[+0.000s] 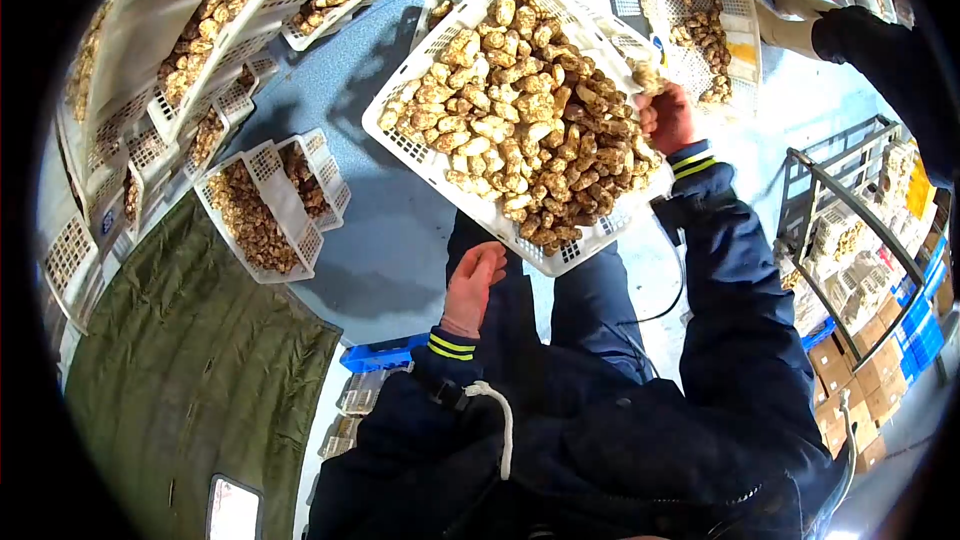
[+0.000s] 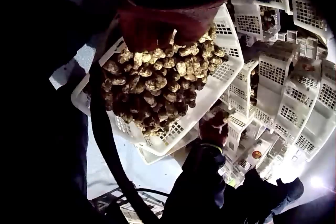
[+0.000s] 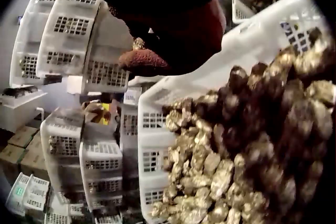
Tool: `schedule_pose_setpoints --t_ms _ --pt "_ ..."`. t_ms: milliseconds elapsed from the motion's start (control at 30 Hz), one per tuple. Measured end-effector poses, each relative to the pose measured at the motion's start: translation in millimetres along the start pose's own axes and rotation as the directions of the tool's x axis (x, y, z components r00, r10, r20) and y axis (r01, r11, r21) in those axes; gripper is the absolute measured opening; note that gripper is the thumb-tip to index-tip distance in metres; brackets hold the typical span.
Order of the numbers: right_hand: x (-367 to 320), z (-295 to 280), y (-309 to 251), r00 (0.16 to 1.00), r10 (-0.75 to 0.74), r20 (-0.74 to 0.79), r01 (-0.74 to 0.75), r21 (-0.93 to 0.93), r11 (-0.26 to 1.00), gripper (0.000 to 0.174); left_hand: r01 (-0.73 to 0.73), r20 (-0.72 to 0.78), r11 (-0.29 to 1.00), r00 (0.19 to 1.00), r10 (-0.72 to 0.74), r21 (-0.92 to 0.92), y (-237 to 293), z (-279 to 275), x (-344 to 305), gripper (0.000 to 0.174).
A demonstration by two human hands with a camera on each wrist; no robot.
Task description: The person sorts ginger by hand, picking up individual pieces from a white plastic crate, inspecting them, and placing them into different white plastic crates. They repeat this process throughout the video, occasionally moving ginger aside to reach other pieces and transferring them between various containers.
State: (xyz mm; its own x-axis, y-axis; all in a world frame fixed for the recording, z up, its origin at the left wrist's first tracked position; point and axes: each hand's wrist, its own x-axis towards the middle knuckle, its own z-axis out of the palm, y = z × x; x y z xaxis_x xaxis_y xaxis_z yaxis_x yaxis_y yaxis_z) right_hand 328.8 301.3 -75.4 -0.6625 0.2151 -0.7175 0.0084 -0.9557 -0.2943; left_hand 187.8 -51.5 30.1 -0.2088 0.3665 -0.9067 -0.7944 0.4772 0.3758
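A white lattice crate [image 1: 395,130] [image 2: 207,111] [image 3: 152,95] lies tilted in front of the person, heaped with knobbly brown and pale pieces [image 1: 520,105] [image 2: 157,85] [image 3: 210,176] that look like mushrooms. Just past the crate's right edge, the right hand [image 1: 668,118] [image 2: 214,129] [image 3: 176,43] pinches one small piece [image 1: 648,77] [image 3: 138,44] between thumb and fingers. Below the crate's near side, the left hand [image 1: 473,285] [image 2: 165,24] has its fingers curled in, with nothing seen in it in the head view; dark shadow blurs its fingers in the left wrist view.
More filled crates [image 1: 250,210] stand at left and a stack rises at upper left. Another part-filled crate [image 1: 740,40] is beyond the right hand, beside another person's sleeve [image 1: 870,45]. A metal-railed cart [image 1: 850,200] stands right; a green quilted cover [image 1: 200,360] lies lower left.
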Motion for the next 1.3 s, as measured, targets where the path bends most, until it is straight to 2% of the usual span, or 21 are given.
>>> schedule_pose_setpoints --t_ms 133,200,267,333,400,433,533,600,667,700,733,800,833,867,933,1033,1067,1133,1167,1200,1300 --pt "21 80 72 0.996 -0.053 -0.069 0.046 -0.098 0.994 0.045 0.021 -0.056 0.999 0.998 -0.019 0.028 4 -5 0 0.031" --pt "37 91 83 0.986 0.169 0.008 -0.168 -0.080 0.983 0.054 0.007 -0.054 1.000 0.999 -0.005 0.022 6 -11 -1 0.031" --pt "41 102 91 0.966 0.210 0.151 -0.227 0.106 0.968 0.067 -0.005 -0.045 1.000 0.999 0.006 0.009 6 -14 -2 0.032" --pt "43 109 96 0.966 0.257 0.040 -0.260 0.083 0.962 0.066 0.019 -0.074 1.000 0.997 -0.018 0.010 7 -16 -3 0.033" --pt "39 117 96 0.953 0.271 0.135 -0.291 0.158 0.944 0.067 0.002 -0.060 1.000 0.998 -0.002 -0.007 9 -17 -5 0.033" --pt "39 116 98 0.967 0.252 0.043 -0.254 0.028 0.967 0.067 -0.016 -0.046 1.000 0.999 0.015 -0.019 11 -18 -6 0.034" --pt "37 123 93 0.906 0.390 0.163 -0.420 0.253 0.871 0.062 -0.014 -0.058 0.999 0.998 0.011 -0.045 11 -23 -5 0.033" --pt "38 122 95 0.897 0.382 0.224 -0.435 0.290 0.852 0.060 -0.009 -0.063 0.998 0.998 0.005 -0.060 10 -25 -5 0.032" --pt "37 123 97 0.960 0.273 0.068 -0.257 -0.184 0.949 0.061 -0.007 -0.068 0.997 0.998 0.002 -0.072 9 -28 -3 0.032" --pt "39 124 99 0.939 0.336 0.076 -0.303 -0.284 0.910 0.055 -0.006 -0.063 0.997 0.998 0.002 -0.071 9 -30 -3 0.032" --pt "33 127 91 0.970 0.229 0.077 -0.169 -0.462 0.871 0.040 -0.004 -0.058 0.998 0.998 0.000 -0.068 7 -31 -2 0.031" --pt "52 116 90 0.996 0.074 -0.049 -0.087 -0.710 0.698 0.024 -0.020 -0.046 0.995 0.999 0.016 -0.097 3 -36 -1 0.031" --pt "59 116 82 0.996 0.014 -0.087 -0.071 -0.698 0.712 0.019 -0.039 -0.033 0.991 0.999 0.035 -0.125 1 -37 -1 0.031" --pt "83 86 90 0.988 -0.139 -0.073 0.030 -0.781 0.624 0.019 -0.040 -0.033 0.991 0.999 0.036 -0.130 1 -38 0 0.031" --pt "85 103 76 0.924 -0.381 -0.024 0.011 -0.996 0.089 0.020 -0.076 0.002 0.983 0.997 0.077 -0.165 2 -41 -1 0.030" --pt "98 115 64 0.806 -0.591 -0.036 -0.015 -0.999 0.041 0.026 -0.049 -0.018 0.987 0.999 0.047 -0.151 5 -43 -1 0.030" --pt "119 111 66 0.719 -0.695 0.018 0.043 -0.999 0.018 0.028 -0.044 -0.019 0.987 0.999 0.041 -0.154 6 -41 -2 0.030" --pt "134 129 57 0.710 -0.698 0.095 -0.151 -0.948 -0.281 0.028 0.015 -0.064 0.995 0.998 -0.021 -0.099 9 -40 -3 0.030" --pt "134 142 58 0.758 -0.650 0.052 -0.192 -0.935 -0.298 0.029 0.015 -0.070 0.995 0.997 -0.022 -0.098 10 -41 -2 0.030" --pt "128 154 65 0.765 -0.640 0.071 -0.068 -0.979 -0.191 0.031 -0.002 -0.062 0.994 0.998 -0.005 -0.109 11 -43 -2 0.030" --pt "110 174 97 0.882 -0.396 0.258 0.059 -0.891 -0.449 0.031 -0.022 -0.047 0.990 0.999 0.015 -0.142 7 -46 0 0.029"
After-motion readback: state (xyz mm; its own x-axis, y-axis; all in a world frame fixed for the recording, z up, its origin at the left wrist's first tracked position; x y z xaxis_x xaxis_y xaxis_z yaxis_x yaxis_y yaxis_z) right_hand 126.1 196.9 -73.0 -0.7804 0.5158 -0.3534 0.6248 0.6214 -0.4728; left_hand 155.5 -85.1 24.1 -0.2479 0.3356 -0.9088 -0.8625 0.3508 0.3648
